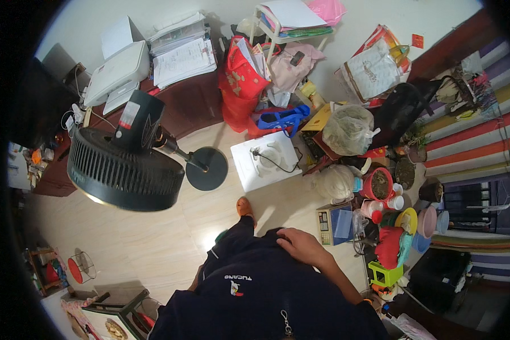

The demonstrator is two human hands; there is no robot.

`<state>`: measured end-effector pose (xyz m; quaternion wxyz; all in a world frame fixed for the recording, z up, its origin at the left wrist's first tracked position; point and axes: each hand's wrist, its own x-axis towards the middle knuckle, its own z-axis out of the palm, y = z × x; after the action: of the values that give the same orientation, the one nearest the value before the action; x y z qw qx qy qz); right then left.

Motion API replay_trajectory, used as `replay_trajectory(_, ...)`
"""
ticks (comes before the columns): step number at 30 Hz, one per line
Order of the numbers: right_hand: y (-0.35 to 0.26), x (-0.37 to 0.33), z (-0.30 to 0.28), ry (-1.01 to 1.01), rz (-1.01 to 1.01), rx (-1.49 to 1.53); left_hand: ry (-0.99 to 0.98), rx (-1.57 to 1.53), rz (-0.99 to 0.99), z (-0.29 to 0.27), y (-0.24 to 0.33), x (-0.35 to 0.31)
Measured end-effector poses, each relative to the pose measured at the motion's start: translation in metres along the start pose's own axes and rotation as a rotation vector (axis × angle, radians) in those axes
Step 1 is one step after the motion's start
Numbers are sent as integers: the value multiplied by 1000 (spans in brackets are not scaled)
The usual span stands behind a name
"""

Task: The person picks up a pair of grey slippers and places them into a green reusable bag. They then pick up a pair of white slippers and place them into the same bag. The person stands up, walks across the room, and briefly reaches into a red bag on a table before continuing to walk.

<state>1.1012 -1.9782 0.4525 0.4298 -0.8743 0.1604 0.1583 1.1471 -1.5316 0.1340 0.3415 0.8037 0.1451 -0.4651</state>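
My right hand (301,246) rests flat on the front of my dark blue shirt (255,289), fingers together, holding nothing. My left hand (196,279) is almost wholly hidden behind my body at the lower left; only a sliver of it shows, and whether it holds anything cannot be told. One foot in an orange slipper (244,207) stands on the pale wooden floor (130,238). A black pedestal fan (124,167) with a round base (207,168) stands just ahead to the left.
A white tray with a cable (264,159) lies on the floor ahead. Bags, a red sack (241,85), plant pots (378,184), cups and toys crowd the right side. A dark desk (181,102) at the back left carries a printer (118,71) and paper stacks.
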Motion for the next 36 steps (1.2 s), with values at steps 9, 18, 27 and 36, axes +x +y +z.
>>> replay_trajectory(9,43,150,-41,-196,-4,264,70,9,-36,14,63,17)
replay_trajectory(18,123,452,-131,422,-165,765,132,147,-303,58,34,-36)
replay_trajectory(27,106,659,-161,609,-100,-114,114,308,-467,95,83,-16)
replay_trajectory(36,76,664,-98,274,-198,-245,96,300,-523,120,107,-17)
